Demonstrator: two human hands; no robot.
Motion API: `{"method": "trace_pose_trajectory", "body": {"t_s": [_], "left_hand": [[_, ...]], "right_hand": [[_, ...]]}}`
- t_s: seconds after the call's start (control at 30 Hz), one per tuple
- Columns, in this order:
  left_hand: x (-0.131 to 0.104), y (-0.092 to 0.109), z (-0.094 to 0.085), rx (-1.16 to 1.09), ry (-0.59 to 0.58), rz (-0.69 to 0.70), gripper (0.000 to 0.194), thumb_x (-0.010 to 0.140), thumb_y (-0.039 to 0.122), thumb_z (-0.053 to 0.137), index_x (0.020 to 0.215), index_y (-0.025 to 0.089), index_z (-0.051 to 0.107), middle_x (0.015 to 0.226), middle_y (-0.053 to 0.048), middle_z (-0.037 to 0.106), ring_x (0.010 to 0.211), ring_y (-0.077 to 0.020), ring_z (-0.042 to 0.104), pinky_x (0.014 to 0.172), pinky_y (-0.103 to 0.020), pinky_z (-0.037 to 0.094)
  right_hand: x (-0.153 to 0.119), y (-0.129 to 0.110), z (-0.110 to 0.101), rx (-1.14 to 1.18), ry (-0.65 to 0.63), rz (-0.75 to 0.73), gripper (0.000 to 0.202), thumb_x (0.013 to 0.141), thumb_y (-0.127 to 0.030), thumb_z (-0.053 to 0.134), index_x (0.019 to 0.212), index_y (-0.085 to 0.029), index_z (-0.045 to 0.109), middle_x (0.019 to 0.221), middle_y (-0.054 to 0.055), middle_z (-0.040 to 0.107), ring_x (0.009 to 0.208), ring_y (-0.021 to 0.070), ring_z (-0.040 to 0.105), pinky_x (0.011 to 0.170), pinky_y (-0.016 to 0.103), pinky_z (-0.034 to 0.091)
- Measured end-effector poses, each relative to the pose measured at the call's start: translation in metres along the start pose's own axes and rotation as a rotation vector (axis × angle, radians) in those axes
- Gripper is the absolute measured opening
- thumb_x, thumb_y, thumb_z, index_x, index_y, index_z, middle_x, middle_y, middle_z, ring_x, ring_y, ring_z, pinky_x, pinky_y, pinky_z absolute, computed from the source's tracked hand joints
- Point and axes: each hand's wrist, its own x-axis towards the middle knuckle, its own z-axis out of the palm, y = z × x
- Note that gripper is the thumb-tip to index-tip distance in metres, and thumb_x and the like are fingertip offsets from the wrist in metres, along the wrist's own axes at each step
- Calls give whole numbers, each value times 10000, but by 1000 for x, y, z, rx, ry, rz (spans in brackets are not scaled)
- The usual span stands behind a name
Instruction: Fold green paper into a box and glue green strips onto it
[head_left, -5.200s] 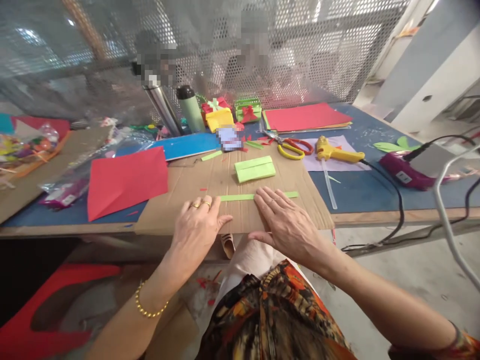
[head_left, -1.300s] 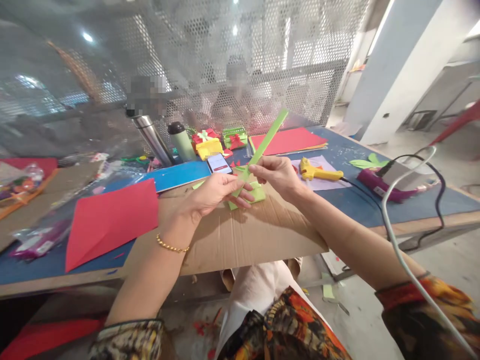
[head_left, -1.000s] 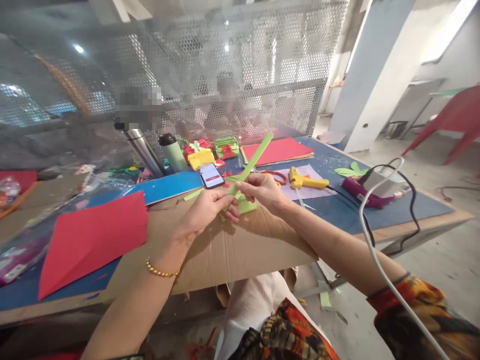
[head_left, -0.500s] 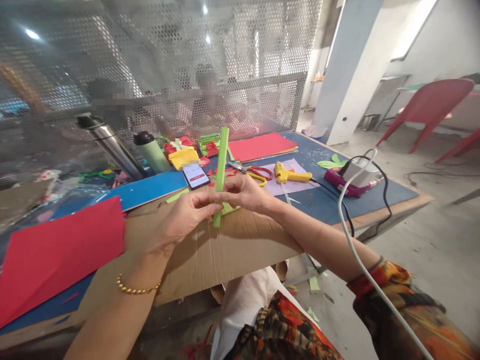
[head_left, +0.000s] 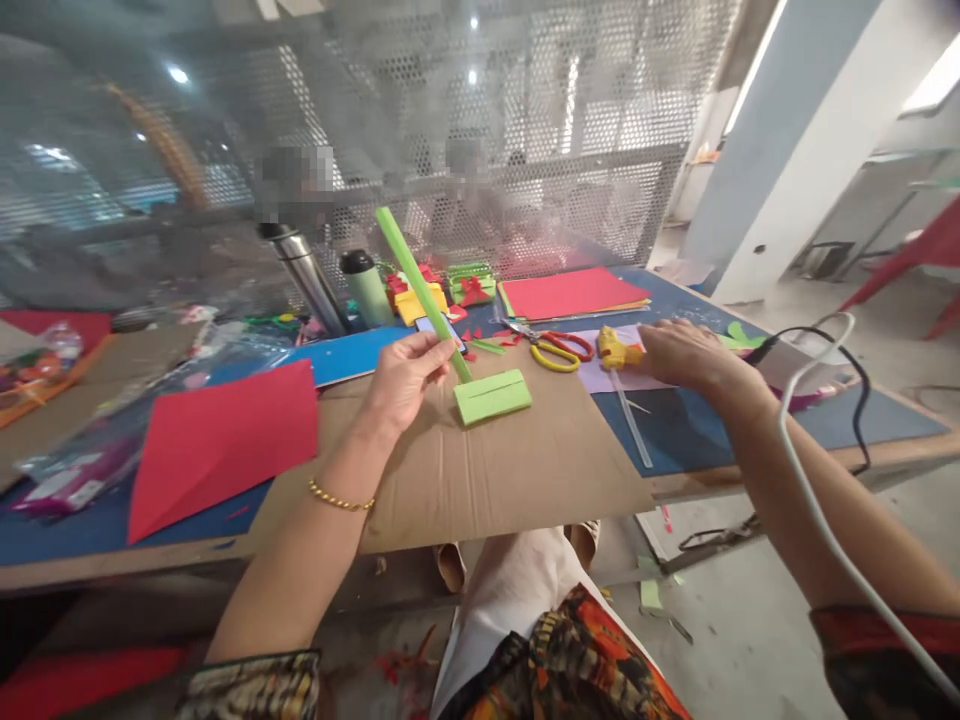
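Pinched in my left hand [head_left: 411,378] is a long light-green paper strip [head_left: 411,268], slanting up to the left. Its lower end is by a flat folded green paper piece [head_left: 493,396] on the brown cardboard [head_left: 480,480]. My right hand [head_left: 686,352] is closed round the handle of a yellow glue gun [head_left: 616,348], whose clear glue stick [head_left: 631,420] points toward me. The gun lies over a pale purple sheet [head_left: 592,378]. Scissors with red and yellow handles [head_left: 559,352] are just left of it.
Behind are a steel bottle [head_left: 307,280], a green bottle [head_left: 366,290], a phone [head_left: 442,332] and red sheets [head_left: 574,292]. A red sheet [head_left: 225,440] lies left. A white cable [head_left: 806,490] crosses my right arm. A perforated metal screen [head_left: 525,150] stands behind the table.
My right hand has left the green strip and moved right to the glue gun. My left hand still holds the strip, now leaning left, and the folded green piece is uncovered.
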Motion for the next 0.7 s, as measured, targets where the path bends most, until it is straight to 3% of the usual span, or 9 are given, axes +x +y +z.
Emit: {"method": "trace_pose_trajectory", "body": {"t_s": [0.1,0.23,0.33,0.43,0.6,0.7], "left_hand": [[1,0,-3,-13,12,-14,191,658,253,897,690,156,736,576,22,617,501,-70,522,467,-205,364],[1,0,-6,0,3,-41,221,707,299,887,708,156,719,543,13,629,456,-79,547,445,-206,376],[2,-1,-8,1,-32,-48,234,751,325,870,735,151,714,597,-11,684,466,-85,586,448,-206,396],[3,-2,-9,-26,-43,-49,227,776,308,859,761,142,705,713,-46,755,497,-87,633,461,-202,421],[3,-3,-10,-39,-102,-63,231,808,304,843,786,125,698,797,-82,791,514,-96,658,467,-201,439],[4,-4,-10,-42,-108,-67,231,802,292,844,789,115,697,781,-82,786,508,-101,661,463,-200,439]], "right_hand": [[-4,11,15,-12,-16,-15,387,972,-398,577,726,-155,752,768,232,739,608,210,680,579,393,377],[-1,14,28,-22,-19,-13,361,909,-457,634,809,-148,792,844,238,741,599,217,675,579,394,378],[3,15,30,-17,-30,-19,291,836,-433,688,695,-187,756,785,199,728,573,207,635,596,386,386],[3,12,24,9,-13,-7,245,805,-401,686,660,-205,714,750,169,709,586,208,608,603,384,374],[1,-1,3,100,56,140,193,807,-325,635,891,-195,749,883,197,722,605,206,581,585,384,381],[0,-15,-17,198,57,187,269,758,-289,646,983,-168,731,845,137,706,640,203,583,593,354,421]]}}
